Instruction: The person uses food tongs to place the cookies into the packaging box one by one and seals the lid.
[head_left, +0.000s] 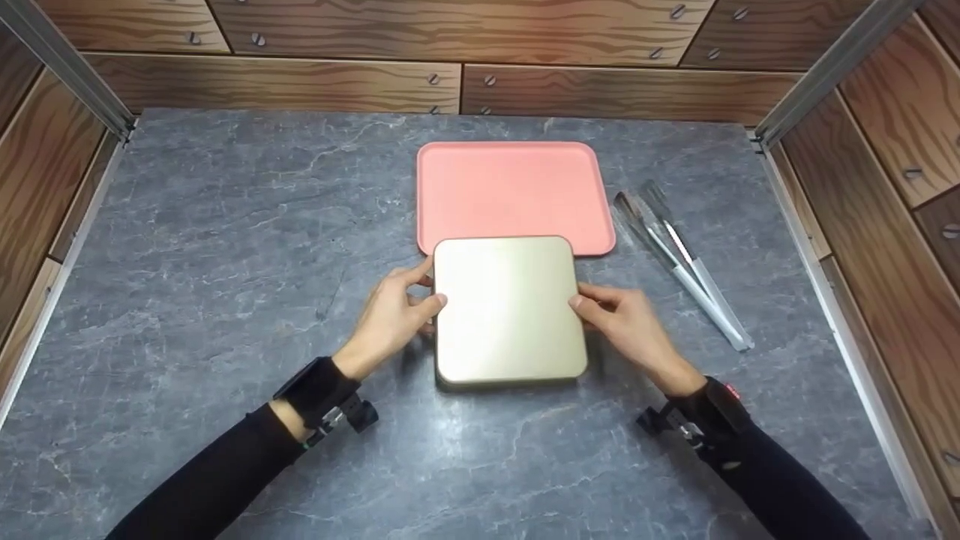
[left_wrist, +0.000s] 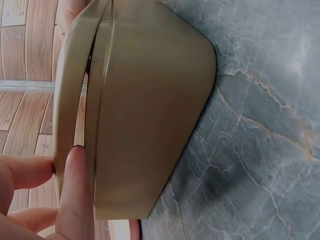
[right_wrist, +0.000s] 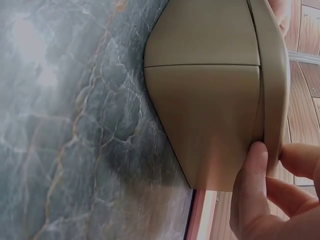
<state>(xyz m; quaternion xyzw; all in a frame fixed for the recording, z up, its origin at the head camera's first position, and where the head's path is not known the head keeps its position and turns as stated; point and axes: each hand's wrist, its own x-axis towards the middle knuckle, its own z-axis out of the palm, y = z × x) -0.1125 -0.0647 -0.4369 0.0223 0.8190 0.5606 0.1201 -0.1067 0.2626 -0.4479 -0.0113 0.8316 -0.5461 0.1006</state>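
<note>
A gold square tin stands on the grey marbled table, its lid (head_left: 510, 307) facing up in the head view. My left hand (head_left: 386, 311) pinches the lid's left edge, thumb on top and a fingertip under the rim. At the opposite edge, my right hand (head_left: 626, 319) pinches the lid in the same way. In the left wrist view a narrow slit shows daylight between the lid and the tin's body (left_wrist: 145, 115). The lid sits slightly raised and tilted there. On the right side, the body (right_wrist: 205, 110) shows a vertical seam below the lid. The tin's inside is hidden.
Behind the tin lies a pink tray (head_left: 514, 187), its near edge overlapped by the tin in the head view. Metal tongs (head_left: 706, 300) rest to the right of the tray. Wood-patterned panels (head_left: 300, 82) enclose the table at the back and sides.
</note>
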